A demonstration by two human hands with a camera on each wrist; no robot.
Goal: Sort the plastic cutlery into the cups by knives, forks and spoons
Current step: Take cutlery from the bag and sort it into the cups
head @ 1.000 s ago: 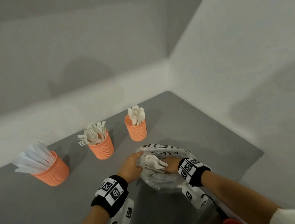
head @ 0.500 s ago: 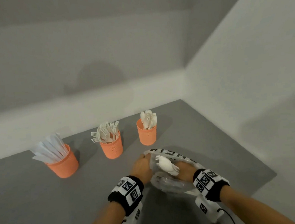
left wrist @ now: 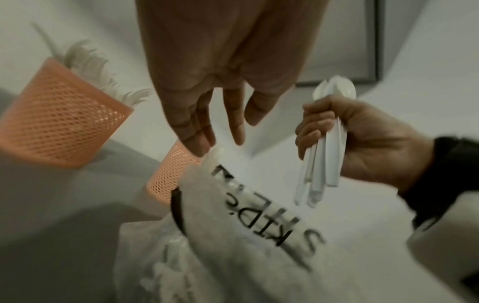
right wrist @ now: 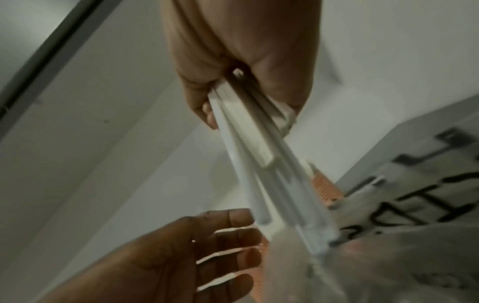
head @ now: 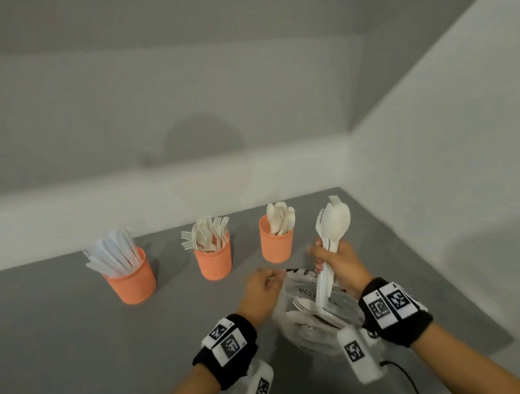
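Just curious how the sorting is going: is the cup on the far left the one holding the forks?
No, the left cup holds knives; the forks stand in the middle cup.

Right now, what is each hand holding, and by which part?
The right hand grips a bundle of white plastic cutlery around the handles, heads pointing up. The left hand touches the rim of the plastic bag with its fingertips; a pinch cannot be told.

Open grey table lies left of the bag; three cups line its far side.
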